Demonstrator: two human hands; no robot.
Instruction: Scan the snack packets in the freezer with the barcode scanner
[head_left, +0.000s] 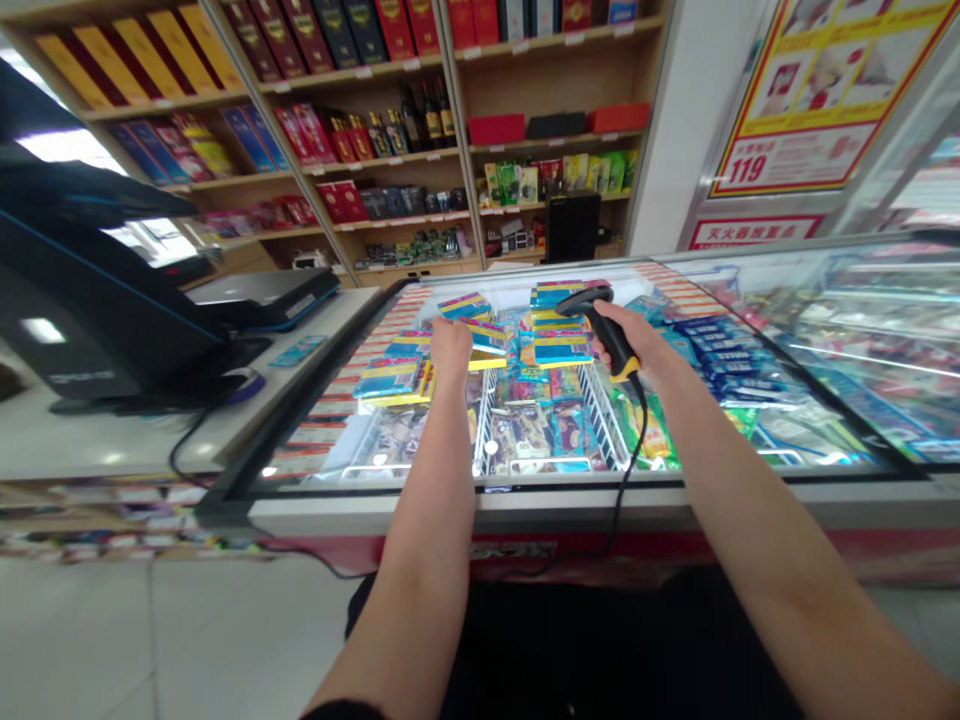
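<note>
- Right hand [619, 335]: clenched around the grip of a black-and-yellow handheld barcode scanner [611, 335], with the scanner head angled toward 11 o'clock, above the packets.
- Left hand [450, 350]: lowered at the centre of the view, with the fingers curled down and hidden behind the back of the hand. It touches or sits just above a pile of blue-and-yellow packets [397, 378]. Whether it is grasping a packet cannot be determined.
- Scanner position: over a second stack of blue-and-yellow packets [559, 350], near 1 o'clock from the left hand.
- Black scanner cable [636, 450]: runs from the scanner base toward 6 o'clock and crosses the front edge of the unit.
- Glass-topped display freezer [480, 505]: holds the packets and other packaged goods in 2 bays, separated by a white wire divider [600, 415].
- Point-of-sale terminal [97, 310]: stands on a white counter [90, 440] at 9 o'clock.
- Wooden shelving [517, 75]: stands at 12 o'clock, stocked with boxes and bottles.
- Red-and-yellow wall poster [817, 95]: hangs at 2 o'clock and displays the number 119.
</note>
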